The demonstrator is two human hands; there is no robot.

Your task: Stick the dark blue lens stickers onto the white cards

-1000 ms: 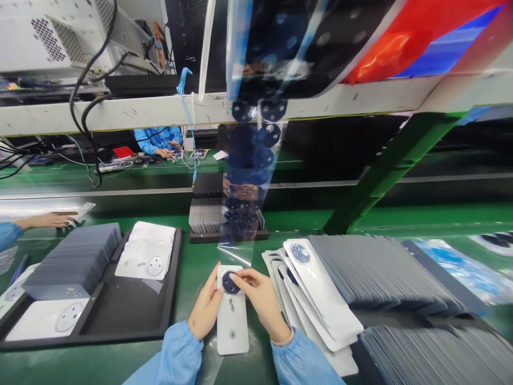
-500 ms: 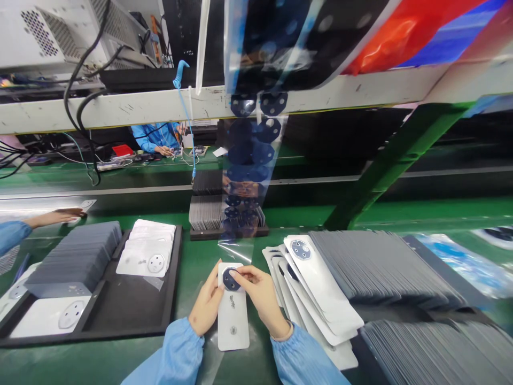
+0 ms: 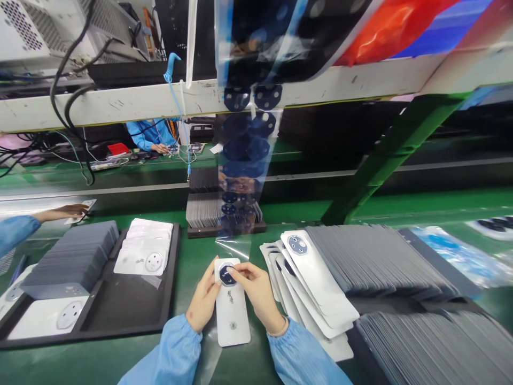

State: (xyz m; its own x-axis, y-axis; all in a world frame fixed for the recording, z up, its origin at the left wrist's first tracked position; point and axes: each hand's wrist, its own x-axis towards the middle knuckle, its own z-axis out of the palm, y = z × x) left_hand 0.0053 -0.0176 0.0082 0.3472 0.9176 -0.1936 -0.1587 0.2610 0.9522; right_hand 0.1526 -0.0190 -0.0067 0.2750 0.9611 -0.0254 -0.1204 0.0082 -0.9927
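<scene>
A white phone back cover (image 3: 233, 323) lies upright before me on the green bench, with dark printed characters and a small emblem. At its top is a dark round camera sticker (image 3: 226, 274) with small holes. My left hand (image 3: 203, 301) grips the cover's upper left edge between thumb and fingers. The thumb and fingertips of my right hand (image 3: 258, 294) are closed at the right side of the sticker, touching it; whether its edge is lifted I cannot tell. Just to the right, several white covers (image 3: 316, 278) with round dark camera areas lie fanned out.
At left stands a black tray (image 3: 128, 305) with white covers and a grey stack (image 3: 74, 259). Grey stacks (image 3: 385, 256) fill the right. A clear strip of dark stickers (image 3: 244, 149) hangs ahead from a white beam (image 3: 132, 101). A co-worker's hand (image 3: 66, 213) reaches in from the left.
My right thumb and fingers have shifted slightly over the sticker, and more of its round shape shows. My left hand has slid a little off its edge. The view has moved slightly.
</scene>
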